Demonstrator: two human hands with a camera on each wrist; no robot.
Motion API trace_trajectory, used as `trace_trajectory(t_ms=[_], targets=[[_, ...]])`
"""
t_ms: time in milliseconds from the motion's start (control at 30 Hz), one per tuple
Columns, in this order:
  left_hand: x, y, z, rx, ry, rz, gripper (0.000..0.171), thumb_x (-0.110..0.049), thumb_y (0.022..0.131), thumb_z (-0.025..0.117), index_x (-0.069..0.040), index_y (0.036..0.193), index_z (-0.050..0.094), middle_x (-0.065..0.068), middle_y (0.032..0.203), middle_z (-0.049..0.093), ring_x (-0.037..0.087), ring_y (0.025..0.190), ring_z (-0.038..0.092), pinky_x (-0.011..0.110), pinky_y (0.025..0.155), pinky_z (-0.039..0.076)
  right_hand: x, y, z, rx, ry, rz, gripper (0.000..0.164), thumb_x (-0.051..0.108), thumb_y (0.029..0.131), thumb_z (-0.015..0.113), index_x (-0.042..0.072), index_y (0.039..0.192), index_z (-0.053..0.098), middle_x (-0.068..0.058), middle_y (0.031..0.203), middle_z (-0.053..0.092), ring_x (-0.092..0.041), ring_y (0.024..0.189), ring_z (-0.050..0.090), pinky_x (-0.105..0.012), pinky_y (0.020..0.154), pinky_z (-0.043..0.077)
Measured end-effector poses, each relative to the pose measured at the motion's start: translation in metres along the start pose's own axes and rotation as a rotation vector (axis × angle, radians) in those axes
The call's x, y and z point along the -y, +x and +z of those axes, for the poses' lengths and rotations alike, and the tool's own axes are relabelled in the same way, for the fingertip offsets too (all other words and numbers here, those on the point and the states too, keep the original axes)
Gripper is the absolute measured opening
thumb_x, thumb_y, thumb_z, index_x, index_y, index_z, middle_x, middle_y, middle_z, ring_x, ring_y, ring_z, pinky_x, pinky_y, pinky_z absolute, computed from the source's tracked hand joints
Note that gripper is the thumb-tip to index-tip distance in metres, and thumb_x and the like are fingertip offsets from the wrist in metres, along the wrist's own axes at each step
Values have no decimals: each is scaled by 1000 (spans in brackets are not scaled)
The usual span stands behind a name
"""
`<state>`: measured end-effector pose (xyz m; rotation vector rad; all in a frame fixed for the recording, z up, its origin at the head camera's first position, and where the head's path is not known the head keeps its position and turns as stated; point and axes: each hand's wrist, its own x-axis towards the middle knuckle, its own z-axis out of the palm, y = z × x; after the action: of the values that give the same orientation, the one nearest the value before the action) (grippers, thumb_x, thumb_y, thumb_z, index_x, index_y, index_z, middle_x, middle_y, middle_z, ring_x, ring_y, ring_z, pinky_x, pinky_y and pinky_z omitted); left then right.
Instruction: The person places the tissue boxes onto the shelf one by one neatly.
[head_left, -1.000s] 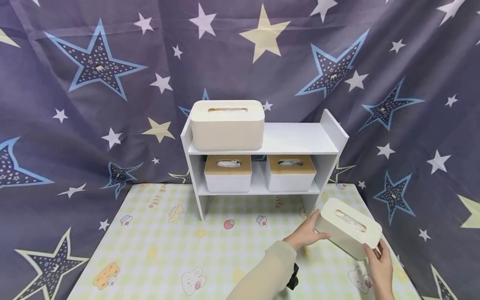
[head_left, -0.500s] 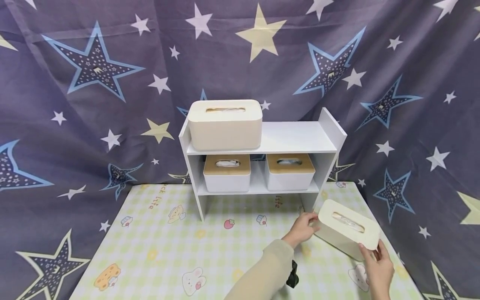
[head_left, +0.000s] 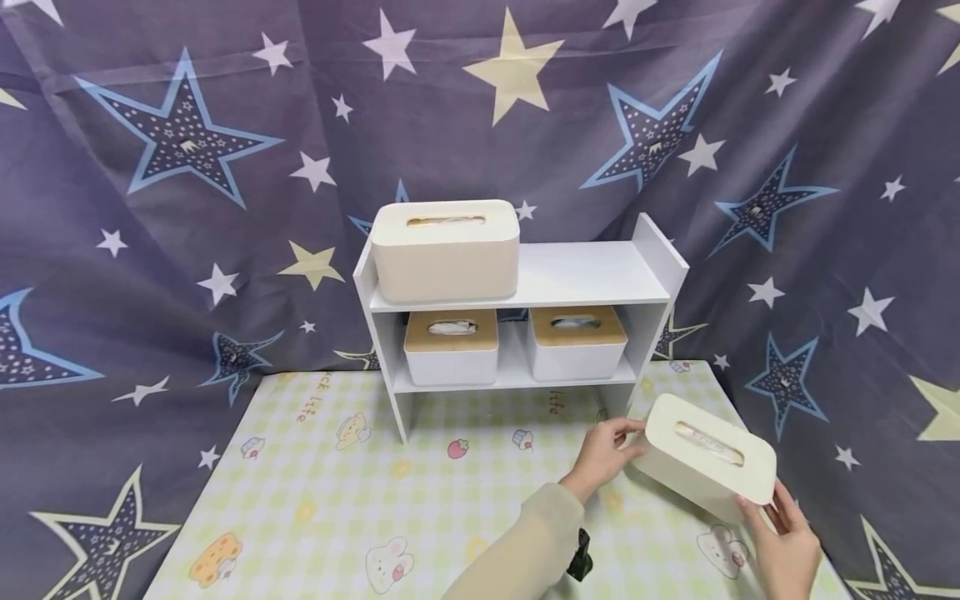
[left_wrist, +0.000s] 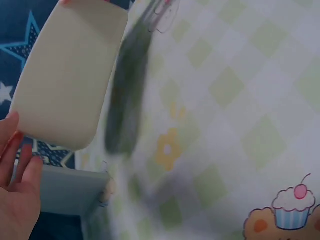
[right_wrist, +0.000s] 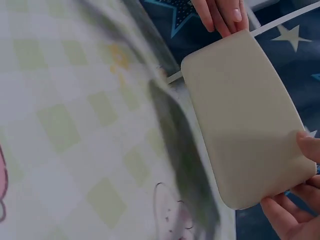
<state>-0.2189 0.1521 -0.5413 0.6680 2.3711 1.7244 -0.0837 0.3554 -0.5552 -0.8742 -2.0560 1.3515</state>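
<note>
Between my hands a cream tissue box (head_left: 711,446) with an oval slot and tissue showing in its top is held slantwise, right of the shelf. My left hand (head_left: 602,454) grips its far left end; in the left wrist view the thumb and fingertips (left_wrist: 9,125) are at that corner. At the near right end my right hand (head_left: 787,542) pinches the box, thumb on the side facing me and fingers round the end. The right wrist view shows the box's plain side (right_wrist: 250,120), with a shadow on the tablecloth beside it.
A white two-tier shelf (head_left: 592,271) stands at the back. Another cream tissue box (head_left: 448,267) sits on its upper left. Two white boxes with wooden lids, one left (head_left: 452,358) and one right (head_left: 576,354), fill the lower tier. A checked tablecloth (head_left: 337,492) covers the table; a starry curtain (head_left: 420,125) hangs behind.
The tissue box has shifted slightly right with my right hand. My left hand stays at its left end. The head view has drifted a little.
</note>
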Motion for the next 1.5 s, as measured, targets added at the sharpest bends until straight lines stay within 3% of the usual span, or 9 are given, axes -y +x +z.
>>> trace_trajectory(t_ms=[167, 267, 400, 600, 800, 1000, 1167, 1333, 1500], targets=[[-15, -1, -2, -51, 18, 87, 34, -8, 84, 78, -9, 116, 66, 2, 120, 64, 13, 120, 63, 19, 101, 55, 14, -6, -6, -41, 201, -20, 61, 5, 84, 78, 0, 140, 55, 29, 113, 61, 30, 78, 55, 7, 71, 47], [-27, -3, -6, -79, 40, 132, 35, -7, 84, 78, -9, 115, 62, 2, 119, 60, 14, 119, 62, 20, 101, 56, 25, -10, -9, -48, 307, -8, 61, 2, 81, 80, 1, 138, 58, 41, 93, 61, 26, 78, 59, 6, 70, 48], [-42, -10, -13, -99, 38, 193, 33, -7, 85, 78, -8, 113, 59, 4, 119, 59, 15, 119, 62, 19, 99, 56, 42, -15, -16, -59, 357, 50, 63, 6, 80, 83, 5, 138, 59, 41, 87, 62, 24, 74, 60, 6, 68, 48], [-63, -23, -27, -137, 2, 292, 33, -4, 84, 77, -4, 111, 58, 8, 119, 57, 16, 118, 62, 13, 97, 54, 69, -20, -25, -58, 391, 46, 61, 4, 80, 81, 9, 137, 60, 22, 115, 68, 22, 77, 62, 5, 70, 49], [-82, -39, -45, -222, 13, 399, 35, -6, 82, 79, -3, 111, 59, 8, 120, 58, 15, 116, 62, 12, 97, 53, 90, -26, -27, -50, 489, -97, 56, -10, 80, 76, 3, 133, 63, 18, 113, 72, 16, 85, 67, 0, 74, 53], [-97, -56, -68, -280, 116, 540, 37, -11, 85, 78, -4, 115, 58, 7, 123, 57, 17, 119, 61, 13, 99, 53, 115, -35, -29, -28, 423, -208, 55, -14, 80, 73, 2, 132, 63, 19, 114, 71, 15, 88, 67, -1, 75, 53], [-112, -65, -88, -348, 147, 630, 37, -9, 83, 79, -3, 114, 58, 9, 121, 58, 20, 120, 62, 15, 101, 53, 138, -40, -27, 11, 496, -294, 55, -20, 79, 70, -2, 131, 62, 14, 115, 73, 9, 93, 70, -5, 77, 55], [-125, -69, -107, -417, 144, 676, 37, -5, 83, 78, -2, 114, 58, 12, 120, 58, 22, 121, 62, 19, 101, 54, 162, -42, -20, 72, 557, -414, 55, -24, 79, 67, -8, 130, 60, 6, 121, 73, 3, 101, 70, -9, 82, 56], [-139, -73, -126, -450, 81, 689, 38, -4, 84, 77, 1, 115, 57, 16, 123, 56, 28, 125, 60, 24, 102, 55, 187, -41, -12, 92, 525, -482, 55, -24, 79, 66, -7, 131, 60, -1, 128, 69, 0, 109, 69, -10, 87, 56]])
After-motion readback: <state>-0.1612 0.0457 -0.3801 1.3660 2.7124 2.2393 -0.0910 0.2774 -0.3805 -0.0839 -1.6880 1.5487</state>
